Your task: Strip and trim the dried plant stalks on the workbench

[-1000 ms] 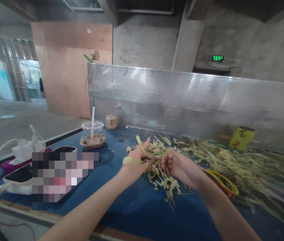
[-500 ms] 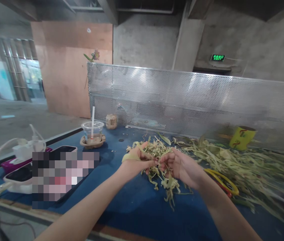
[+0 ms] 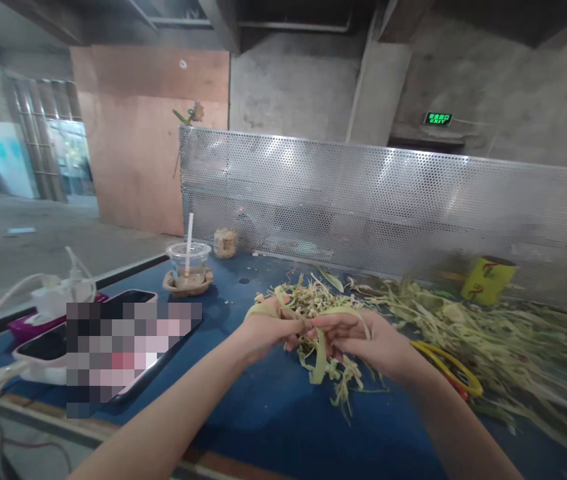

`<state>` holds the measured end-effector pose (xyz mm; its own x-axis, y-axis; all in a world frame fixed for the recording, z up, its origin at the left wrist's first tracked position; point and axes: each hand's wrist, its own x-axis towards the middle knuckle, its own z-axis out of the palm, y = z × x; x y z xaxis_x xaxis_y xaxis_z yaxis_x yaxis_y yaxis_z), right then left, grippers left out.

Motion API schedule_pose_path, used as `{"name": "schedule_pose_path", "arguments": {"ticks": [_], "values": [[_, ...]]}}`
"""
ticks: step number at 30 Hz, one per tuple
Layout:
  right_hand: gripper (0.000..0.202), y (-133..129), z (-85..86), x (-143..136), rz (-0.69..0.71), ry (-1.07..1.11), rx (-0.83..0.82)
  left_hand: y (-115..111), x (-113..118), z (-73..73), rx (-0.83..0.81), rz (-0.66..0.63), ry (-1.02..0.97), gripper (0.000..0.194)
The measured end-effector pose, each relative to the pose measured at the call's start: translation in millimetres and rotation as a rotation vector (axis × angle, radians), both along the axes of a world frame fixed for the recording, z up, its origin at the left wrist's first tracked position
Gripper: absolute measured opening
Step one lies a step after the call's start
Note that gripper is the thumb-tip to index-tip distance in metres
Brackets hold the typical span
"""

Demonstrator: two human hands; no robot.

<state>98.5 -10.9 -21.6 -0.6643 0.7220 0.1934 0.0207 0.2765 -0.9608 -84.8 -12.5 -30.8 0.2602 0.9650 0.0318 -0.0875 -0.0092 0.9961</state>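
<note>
At the clippings pile (image 3: 308, 290), left hand (image 3: 263, 330) and right hand (image 3: 381, 340), fingers curled nearly closed, pinch leaf strips (image 3: 319, 363), apparently working them together; a steady pinch seems called for.

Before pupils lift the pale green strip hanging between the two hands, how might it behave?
The pale green strip is probably floppy, since it droops downward. It likely weighs little, looking thin and flat. Being narrow, it might tear.

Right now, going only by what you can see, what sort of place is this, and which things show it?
Probably a rough workshop, perhaps in an unfinished building: a bare concrete wall, a perforated metal panel behind the blue worktable, and leafy strips spread across it.
</note>
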Motion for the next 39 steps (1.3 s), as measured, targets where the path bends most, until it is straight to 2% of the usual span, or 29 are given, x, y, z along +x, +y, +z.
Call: {"name": "schedule_pose_path", "arguments": {"ticks": [2, 4, 6, 7, 11, 14, 16, 18, 20, 21, 23, 24, 26, 28, 29, 35, 37, 39], "values": [[0.021, -3, -0.1, -4, -0.165, -0.108, 0.236, 1, -1, -0.8, -0.015, -0.002, -0.009, 0.028], [0.008, -5, 0.9, -7, -0.286, -0.163, 0.522, 1, -2, -0.7, -0.032, -0.012, -0.035, 0.013], [0.010, -7, 2.1, -7, -0.284, -0.173, 0.734, 1, -2, 0.5, -0.060, -0.058, -0.068, 0.014], [0.015, -9, 2.7, -7, -0.253, -0.166, 0.783, 1, -3, 1.3, -0.074, -0.087, -0.080, 0.015], [0.030, -12, 4.4, -4, -0.140, -0.172, 0.770, 0, -3, 3.4, -0.094, -0.146, -0.079, 0.017], [0.028, -12, 6.5, 2, -0.132, -0.210, 0.725, 0, -4, 2.4, -0.094, -0.169, -0.068, 0.014], [0.027, -8, 9.1, 10, -0.071, -0.162, 0.689, 0, -5, 1.1, -0.086, -0.175, -0.064, 0.013], [0.040, -3, 11.5, 18, -0.015, 0.019, 0.647, 0, -5, -0.1, -0.082, -0.179, -0.062, 0.014], [0.047, 3, 11.4, 23, -0.101, 0.278, 0.589, 0, -6, -1.0, -0.086, -0.242, -0.050, 0.016], [0.039, 5, 10.1, 23, -0.177, 0.370, 0.561, -1, -5, -1.4, -0.088, -0.292, -0.040, 0.017], [0.012, 6, 5.5, 17, -0.240, 0.302, 0.529, -2, -5, -1.9, -0.099, -0.391, -0.014, 0.019], [0.009, 6, 2.7, 12, -0.214, 0.184, 0.520, -2, -5, -2.0, -0.107, -0.424, 0.000, 0.019], [0.016, 2, -1.9, 2, -0.037, -0.007, 0.552, -3, -5, -1.9, -0.123, -0.434, 0.016, 0.019], [0.019, -2, -3.6, -5, 0.092, -0.082, 0.604, -3, -5, -1.6, -0.129, -0.437, 0.014, 0.019], [0.019, -4, -3.2, -6, 0.105, -0.078, 0.630, -3, -6, -1.4, -0.126, -0.443, 0.004, 0.019], [0.014, -5, 1.3, -3, -0.062, -0.070, 0.750, 0, -12, 0.8, -0.114, -0.439, -0.084, 0.016], [0.011, -3, -1.7, -3, -0.174, -0.111, 0.770, 0, -13, 2.6, -0.130, -0.387, -0.139, 0.017], [0.007, -1, -6.4, -4, -0.259, -0.117, 0.706, 0, -13, 4.6, -0.144, -0.296, -0.207, 0.019]]}}
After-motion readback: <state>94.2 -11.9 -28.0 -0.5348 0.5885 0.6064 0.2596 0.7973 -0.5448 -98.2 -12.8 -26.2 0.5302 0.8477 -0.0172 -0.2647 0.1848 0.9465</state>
